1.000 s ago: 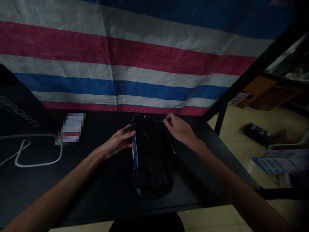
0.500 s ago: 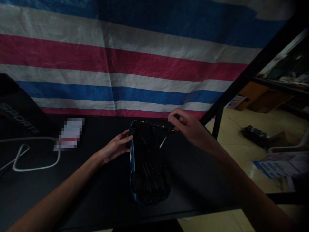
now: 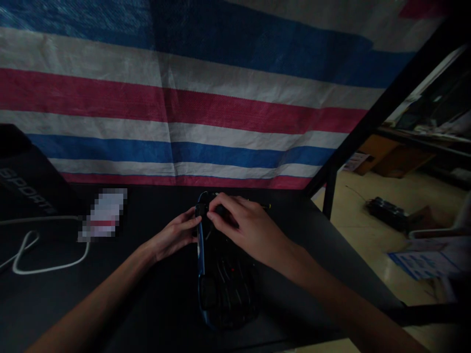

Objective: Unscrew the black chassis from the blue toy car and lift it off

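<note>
A blue toy car (image 3: 230, 289) lies upside down on the dark table, its black underside facing up. My left hand (image 3: 176, 236) grips the car's left edge near its far end, thumb on the side by a wheel. My right hand (image 3: 250, 223) is closed round the black handle of a screwdriver (image 3: 221, 211) above the far half of the underside. The screwdriver's thin shaft points down toward the car; whether its tip touches is too dark to tell. Behind the right hand, a second tool with a yellow end (image 3: 268, 206) lies mostly hidden on the table.
A white cable (image 3: 51, 270) loops across the left of the black table (image 3: 147, 304). Beside it lie a blurred-out flat object (image 3: 105, 213) and a dark box marked SPORTS (image 3: 29, 181). A striped sheet (image 3: 221, 113) hangs behind; a black frame post (image 3: 330, 193) stands at right.
My right hand has moved left with the screwdriver, from beside the car to over its underside. My left hand keeps its hold on the car. The view has tilted slightly upward.
</note>
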